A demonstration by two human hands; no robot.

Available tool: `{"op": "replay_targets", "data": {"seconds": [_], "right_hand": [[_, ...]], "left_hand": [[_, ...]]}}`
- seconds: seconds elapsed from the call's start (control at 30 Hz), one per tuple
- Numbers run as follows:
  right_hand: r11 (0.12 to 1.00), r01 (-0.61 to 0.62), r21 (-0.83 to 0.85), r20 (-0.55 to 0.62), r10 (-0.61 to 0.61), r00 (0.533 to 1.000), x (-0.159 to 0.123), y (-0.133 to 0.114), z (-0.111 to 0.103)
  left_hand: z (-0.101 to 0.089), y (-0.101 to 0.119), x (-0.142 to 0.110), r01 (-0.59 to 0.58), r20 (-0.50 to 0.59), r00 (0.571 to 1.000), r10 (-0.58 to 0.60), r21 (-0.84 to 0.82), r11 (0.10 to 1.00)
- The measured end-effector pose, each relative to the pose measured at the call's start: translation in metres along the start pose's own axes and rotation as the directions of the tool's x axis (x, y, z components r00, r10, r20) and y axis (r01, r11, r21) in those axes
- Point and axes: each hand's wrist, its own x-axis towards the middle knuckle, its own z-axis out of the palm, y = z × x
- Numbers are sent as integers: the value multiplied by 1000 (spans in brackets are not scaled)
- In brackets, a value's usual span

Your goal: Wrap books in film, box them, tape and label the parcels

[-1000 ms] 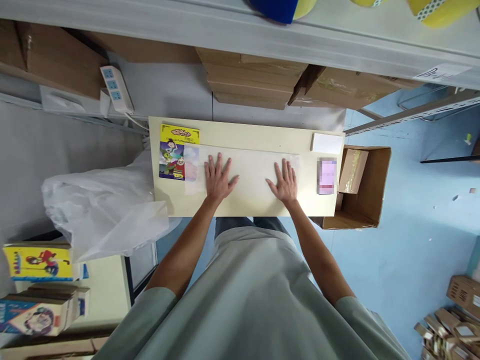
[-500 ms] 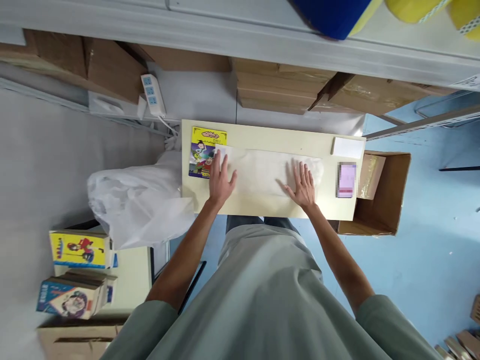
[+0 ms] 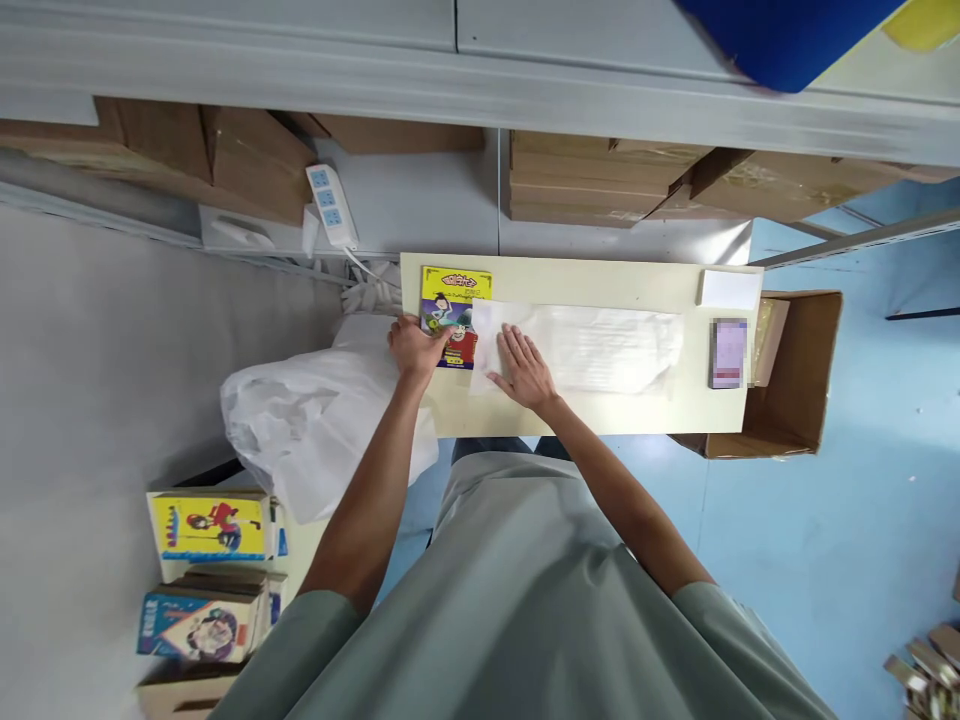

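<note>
My left hand (image 3: 417, 346) grips the left edge of a yellow and purple comic book (image 3: 456, 290), its thumb lying over the cover. A thin white translucent sheet or plastic sleeve (image 3: 604, 345) lies lengthwise on the narrow cream table (image 3: 570, 280). Its left end meets the book's right edge; whether the book is inside or beneath it I cannot tell. Flat on the sleeve near that end rests my right hand (image 3: 525, 368), fingers stretched out.
At the table's right end lie a white box (image 3: 729, 289) and a phone (image 3: 728, 352). An open carton (image 3: 806, 375) stands beyond it. To the left are a white plastic bag (image 3: 315, 410) and book stacks (image 3: 214, 525). A power strip (image 3: 331, 206) and a shelf beam (image 3: 420, 85) are behind.
My left hand has shifted left from the sleeve's end and taken hold of the book's edge. My right hand has slid left along the sleeve towards the book. The view has shifted slightly.
</note>
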Motion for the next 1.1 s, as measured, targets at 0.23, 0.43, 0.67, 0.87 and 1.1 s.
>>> {"op": "replay_targets", "data": {"seconds": [0.23,0.43,0.67,0.87,1.1], "right_hand": [[998,-62,-5,37,62,997,1,-3,2],[1000,-24,6,46,24,999,6,-10,6],[999,7,45,60,-10,998,9,-9,16],[989,28,146,33,-34,999,12,-3,20],[917,64,394,96,-111,989,22,42,6]], "left_hand": [[-29,2,11,-5,165,986,23,-113,994],[-67,5,-26,-103,97,989,115,-127,987],[-96,22,-68,-47,-67,997,44,-45,998],[-153,17,-66,2,-297,953,-56,-178,984],[-159,61,-107,-70,-247,965,-91,-573,817]]}}
